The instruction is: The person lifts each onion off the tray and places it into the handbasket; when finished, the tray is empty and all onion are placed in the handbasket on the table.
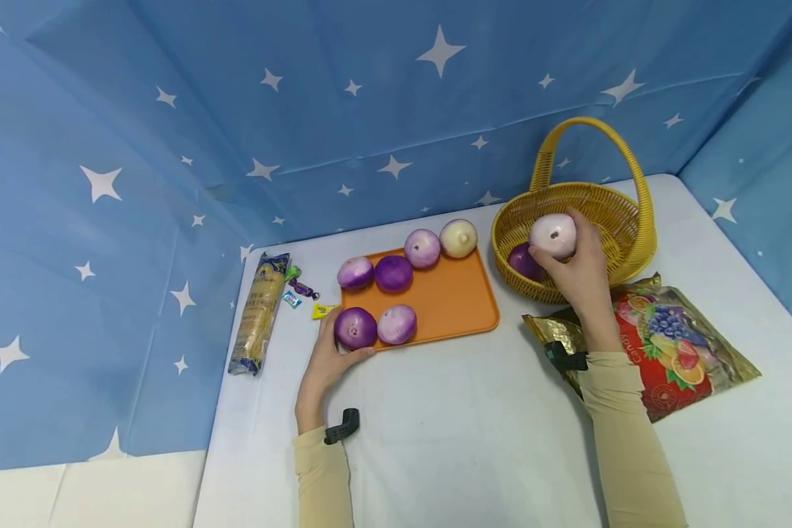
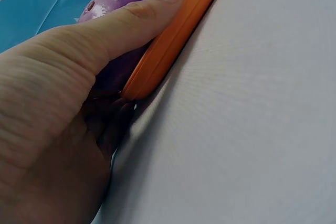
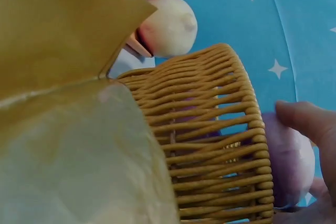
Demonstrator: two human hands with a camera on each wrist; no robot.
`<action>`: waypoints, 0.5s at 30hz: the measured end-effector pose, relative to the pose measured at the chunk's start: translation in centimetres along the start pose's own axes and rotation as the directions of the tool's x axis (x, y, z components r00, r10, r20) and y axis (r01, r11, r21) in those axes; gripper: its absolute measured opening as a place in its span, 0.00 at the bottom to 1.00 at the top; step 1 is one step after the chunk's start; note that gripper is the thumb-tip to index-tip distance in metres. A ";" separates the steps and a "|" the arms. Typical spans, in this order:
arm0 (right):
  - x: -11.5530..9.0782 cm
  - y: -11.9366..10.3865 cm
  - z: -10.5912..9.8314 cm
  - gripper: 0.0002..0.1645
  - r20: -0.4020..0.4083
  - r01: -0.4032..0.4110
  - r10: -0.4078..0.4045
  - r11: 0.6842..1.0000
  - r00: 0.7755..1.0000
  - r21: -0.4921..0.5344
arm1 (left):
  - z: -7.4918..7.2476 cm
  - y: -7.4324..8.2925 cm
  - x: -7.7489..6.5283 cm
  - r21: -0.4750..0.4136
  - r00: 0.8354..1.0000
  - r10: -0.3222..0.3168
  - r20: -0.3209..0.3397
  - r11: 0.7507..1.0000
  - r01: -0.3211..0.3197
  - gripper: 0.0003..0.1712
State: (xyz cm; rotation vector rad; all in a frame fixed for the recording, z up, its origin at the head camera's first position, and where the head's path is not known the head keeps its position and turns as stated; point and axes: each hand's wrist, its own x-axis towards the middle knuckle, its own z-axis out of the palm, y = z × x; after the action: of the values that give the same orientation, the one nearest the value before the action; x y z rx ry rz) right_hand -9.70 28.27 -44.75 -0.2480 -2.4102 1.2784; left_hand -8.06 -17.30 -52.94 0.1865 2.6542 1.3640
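My right hand [image 1: 584,275] grips a pale purple onion [image 1: 554,235] between thumb and fingers, over the yellow wicker basket [image 1: 521,290]. Inside the basket is a dark purple onion [image 1: 523,258]. In the right wrist view the held onion [image 3: 289,161] shows just past the basket rim. At the front left corner of the orange tray [image 1: 458,297], my left hand [image 1: 326,359] wraps the edge. Its thumb [image 2: 142,19] lies along the tray's rim, beside a purple onion [image 1: 355,328]. A paler onion [image 1: 397,324] sits next to that one, with several more along the tray's back.
A gold and red candy bag [image 1: 673,345] lies under the right forearm, in front of the basket. Left of the tray are a long pasta packet [image 1: 259,315] and several small wrapped candies [image 1: 303,287]. A blue star-patterned cloth [image 1: 343,147] hangs behind the white table.
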 end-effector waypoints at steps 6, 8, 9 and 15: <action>0.2 0.2 0.5 0.52 -0.034 -0.038 0.038 0.999 0.999 0.025 | 0.0 -0.1 -0.1 -0.004 1.000 0.000 -0.007 1.000 0.000 0.61; 0.2 0.2 0.6 0.50 -0.036 -0.025 0.026 0.999 0.999 0.044 | 0.0 -0.1 -0.2 -0.006 1.000 -0.003 -0.009 1.000 0.003 0.61; 0.2 0.1 0.6 0.49 -0.038 -0.019 0.021 0.998 0.999 0.055 | 0.0 -0.1 -0.2 -0.005 1.000 -0.002 -0.008 1.000 0.002 0.61; -0.3 -1.2 1.0 0.43 -0.053 0.046 -0.041 0.993 0.998 0.107 | 0.0 -0.1 -0.1 -0.001 1.000 0.006 0.001 1.000 -0.006 0.61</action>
State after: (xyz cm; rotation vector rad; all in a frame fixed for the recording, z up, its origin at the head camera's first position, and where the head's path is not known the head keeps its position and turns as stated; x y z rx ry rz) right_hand -9.85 26.74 -44.38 -0.1933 -2.2837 1.3615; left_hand -8.01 -17.34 -53.01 0.1949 2.6545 1.3671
